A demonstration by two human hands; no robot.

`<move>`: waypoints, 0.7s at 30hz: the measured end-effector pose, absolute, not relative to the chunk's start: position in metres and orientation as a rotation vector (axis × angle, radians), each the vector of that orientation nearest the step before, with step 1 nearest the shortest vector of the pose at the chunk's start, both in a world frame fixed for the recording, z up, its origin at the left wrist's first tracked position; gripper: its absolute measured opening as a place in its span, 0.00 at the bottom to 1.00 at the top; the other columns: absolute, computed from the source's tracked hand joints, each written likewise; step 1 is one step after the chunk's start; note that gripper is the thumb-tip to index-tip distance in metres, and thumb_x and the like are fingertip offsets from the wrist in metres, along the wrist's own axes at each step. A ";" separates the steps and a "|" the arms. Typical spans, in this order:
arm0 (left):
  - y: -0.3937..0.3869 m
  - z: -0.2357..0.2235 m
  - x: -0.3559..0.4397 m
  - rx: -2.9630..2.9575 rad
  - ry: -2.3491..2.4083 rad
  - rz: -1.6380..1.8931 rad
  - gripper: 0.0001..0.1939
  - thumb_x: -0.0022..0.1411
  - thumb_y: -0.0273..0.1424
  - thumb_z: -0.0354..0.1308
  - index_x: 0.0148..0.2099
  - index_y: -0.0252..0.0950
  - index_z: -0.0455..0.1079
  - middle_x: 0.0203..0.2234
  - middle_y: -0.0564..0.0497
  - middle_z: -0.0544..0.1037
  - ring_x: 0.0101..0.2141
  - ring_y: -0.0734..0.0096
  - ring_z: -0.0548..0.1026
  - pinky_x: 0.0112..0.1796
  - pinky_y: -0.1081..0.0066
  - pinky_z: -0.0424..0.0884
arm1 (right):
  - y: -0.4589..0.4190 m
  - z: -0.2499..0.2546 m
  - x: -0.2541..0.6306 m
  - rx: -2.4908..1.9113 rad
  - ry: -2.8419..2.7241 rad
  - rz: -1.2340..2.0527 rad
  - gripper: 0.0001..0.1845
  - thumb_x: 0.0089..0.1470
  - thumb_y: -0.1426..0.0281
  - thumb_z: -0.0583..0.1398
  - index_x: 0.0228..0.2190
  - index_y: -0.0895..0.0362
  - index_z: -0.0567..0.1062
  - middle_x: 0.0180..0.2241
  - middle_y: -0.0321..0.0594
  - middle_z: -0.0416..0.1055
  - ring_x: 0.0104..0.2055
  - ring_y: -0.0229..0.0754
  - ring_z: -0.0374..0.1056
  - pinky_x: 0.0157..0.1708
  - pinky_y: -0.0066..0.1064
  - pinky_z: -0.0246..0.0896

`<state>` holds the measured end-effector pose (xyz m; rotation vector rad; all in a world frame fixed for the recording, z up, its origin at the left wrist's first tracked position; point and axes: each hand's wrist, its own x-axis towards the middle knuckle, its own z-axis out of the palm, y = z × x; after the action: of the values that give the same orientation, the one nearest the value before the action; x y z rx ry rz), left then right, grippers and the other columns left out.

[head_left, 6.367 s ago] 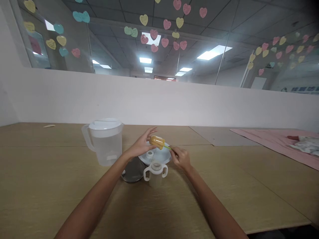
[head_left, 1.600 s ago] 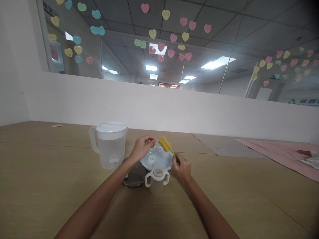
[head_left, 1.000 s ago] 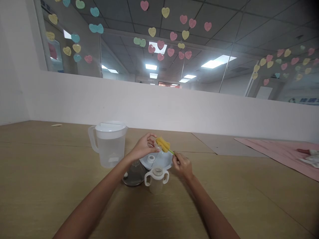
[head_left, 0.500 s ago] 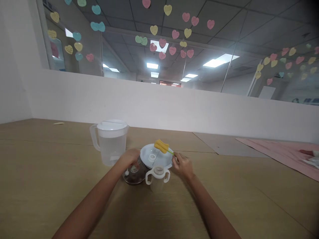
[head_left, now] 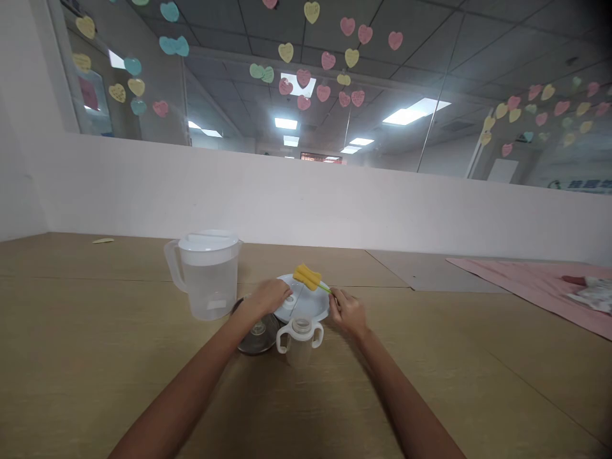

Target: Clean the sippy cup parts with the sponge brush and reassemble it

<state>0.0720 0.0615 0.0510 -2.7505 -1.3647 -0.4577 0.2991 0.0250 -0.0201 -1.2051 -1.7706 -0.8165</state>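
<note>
My right hand [head_left: 350, 312] pinches the thin green handle of a sponge bottle brush [head_left: 306, 277]. Its yellow sponge head is raised over a white bowl [head_left: 313, 309]. My left hand [head_left: 271, 296] reaches across the bowl's left side with fingers curled; whatever they hold is hidden. Beside those fingertips, a small white ring-shaped part [head_left: 289, 302] shows in the bowl. Under my left forearm sits a dark see-through dish [head_left: 258, 341], partly covered. In front of the bowl stands a clear baby bottle [head_left: 300, 344] with two white handles, its top uncapped.
A lidded clear pitcher [head_left: 210, 280] with liquid in it stands at the left, close to my left hand. A pink cloth [head_left: 530, 284] and a grey mat [head_left: 444, 274] lie at the right. Behind the table rises a white wall [head_left: 296, 210] with windows above.
My left hand has moved from above the dark dish rightward to the white bowl. My right hand still holds the brush in about the same place. The view has shifted slightly.
</note>
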 end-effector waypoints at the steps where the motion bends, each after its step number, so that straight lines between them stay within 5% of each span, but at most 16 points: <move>1: 0.064 0.045 0.076 -2.764 -1.329 -0.438 0.17 0.60 0.34 0.44 0.29 0.33 0.72 0.31 0.41 0.76 0.33 0.63 0.72 0.37 0.69 0.64 | 0.025 -0.020 0.299 -1.208 -1.768 -0.822 0.13 0.54 0.71 0.49 0.32 0.60 0.72 0.22 0.38 0.70 0.21 0.33 0.62 0.23 0.24 0.50; 7: 0.079 0.025 0.076 -2.754 -1.255 -0.357 0.17 0.58 0.36 0.48 0.28 0.33 0.73 0.34 0.42 0.76 0.43 0.61 0.67 0.46 0.65 0.57 | 0.025 -0.021 0.300 -1.220 -1.782 -0.800 0.13 0.55 0.71 0.49 0.32 0.60 0.73 0.22 0.38 0.70 0.22 0.33 0.63 0.23 0.24 0.50; 13: 0.076 0.033 0.075 -2.657 -1.420 -0.339 0.14 0.42 0.42 0.60 0.24 0.34 0.73 0.33 0.39 0.75 0.44 0.47 0.65 0.44 0.54 0.56 | 0.024 -0.018 0.298 -1.209 -1.755 -0.805 0.13 0.54 0.71 0.49 0.32 0.60 0.73 0.22 0.38 0.71 0.20 0.32 0.62 0.23 0.24 0.50; 17: 0.073 0.040 0.073 -2.718 -1.491 -0.383 0.09 0.41 0.36 0.61 0.25 0.36 0.73 0.30 0.43 0.77 0.38 0.53 0.70 0.40 0.61 0.61 | 0.025 -0.020 0.299 -1.209 -1.755 -0.802 0.12 0.54 0.71 0.50 0.32 0.60 0.73 0.22 0.38 0.71 0.21 0.33 0.63 0.23 0.24 0.51; 21: 0.072 0.053 0.065 -2.785 -1.498 -0.575 0.13 0.51 0.37 0.54 0.36 0.37 0.72 0.36 0.47 0.77 0.36 0.64 0.73 0.36 0.71 0.65 | 0.025 -0.021 0.301 -1.234 -1.676 -0.783 0.13 0.54 0.70 0.50 0.31 0.60 0.73 0.21 0.38 0.70 0.20 0.33 0.62 0.22 0.24 0.51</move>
<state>0.0653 0.0724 0.0530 -2.7846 -1.4982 -0.5747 0.3014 0.0252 -0.0211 -1.2337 -1.6759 -0.7829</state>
